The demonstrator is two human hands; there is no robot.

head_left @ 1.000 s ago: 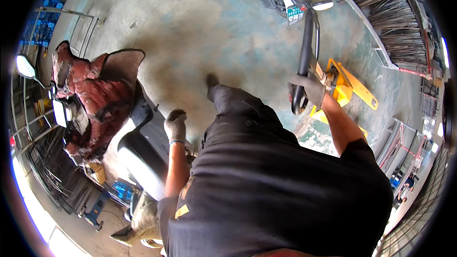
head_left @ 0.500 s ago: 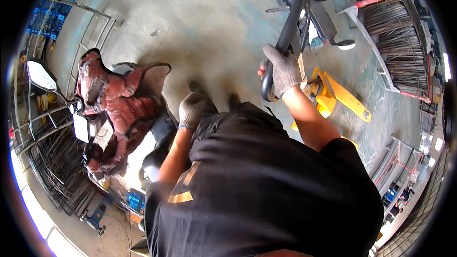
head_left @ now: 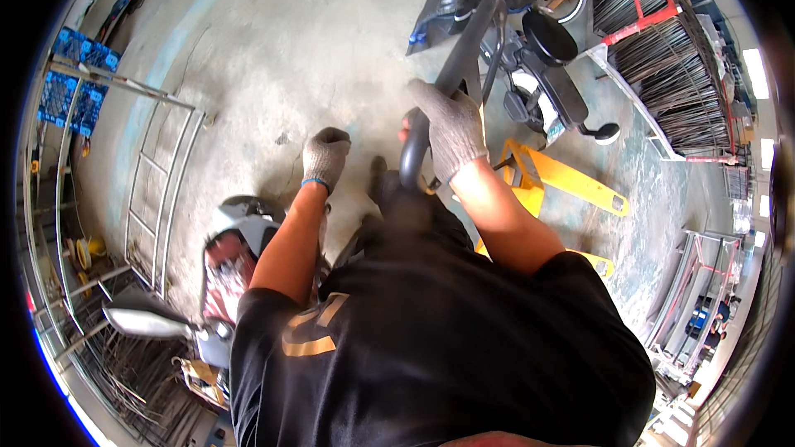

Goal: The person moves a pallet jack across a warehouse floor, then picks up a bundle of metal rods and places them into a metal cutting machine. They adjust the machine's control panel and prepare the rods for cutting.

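Concrete workshop floor [head_left: 273,58], racks far right. Right hand [head_left: 451,128] curled tight around the black handle [head_left: 451,74] of a yellow pallet jack [head_left: 563,178], steering grip. Left hand [head_left: 325,157] fisted, holding nothing, near a scooter [head_left: 236,236].

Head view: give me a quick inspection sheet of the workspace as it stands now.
Surface: bare concrete floor, stained, with a pale painted stripe.
Job's things: yellow pallet jack; its dark handle rises in front of the person.
Clutter: scooter with a reddish seat at lower left; parked motorbike ahead.
Grippers: right hand, gloved, closed around the handle; left hand, gloved, curled in a fist, holding nothing visible.
Cables: nothing seen.
Surroundings: racks of metal rods on the right, a metal frame and blue crates on the left.
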